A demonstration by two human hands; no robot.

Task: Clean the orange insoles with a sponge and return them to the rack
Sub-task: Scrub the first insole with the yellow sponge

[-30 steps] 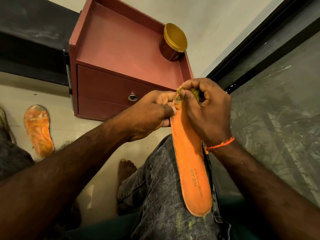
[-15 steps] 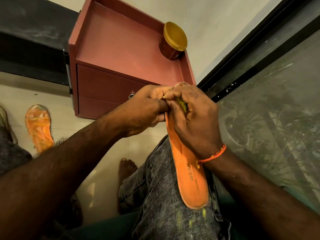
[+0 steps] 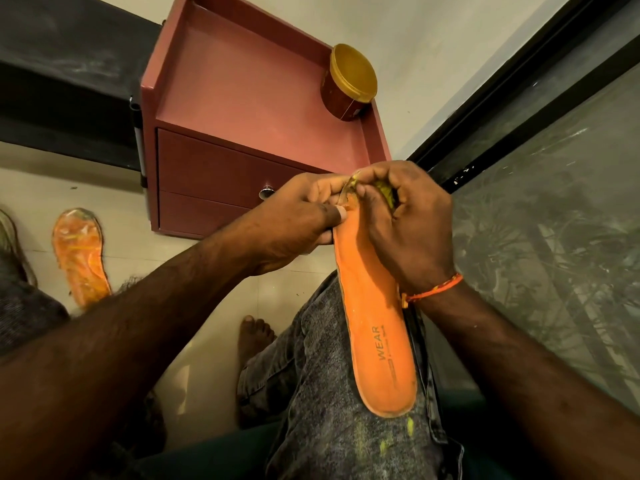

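Both hands meet at the far tip of the orange insole [image 3: 375,327]; the left hand [image 3: 298,220] pinches the toe edge between thumb and fingers, while the right hand [image 3: 408,223] curls round a yellow-green sponge [image 3: 386,194], mostly hidden in its grip, and presses it against that same tip; the insole lies along the person's right thigh, on grey jeans [image 3: 332,393], printed side up; its long axis runs from the heel, nearest the camera, up and slightly left to the toe at the hands; it looks light and flexible, the toe bending under the pinch, so I judge it needs support near wherever the sponge rubs, or it will fold; damp residue may make it slippery, so a pinch at the rim suits better than a flat hold; a second orange insole [image 3: 81,254] lies on the floor [image 3: 114,195], well apart to the left.
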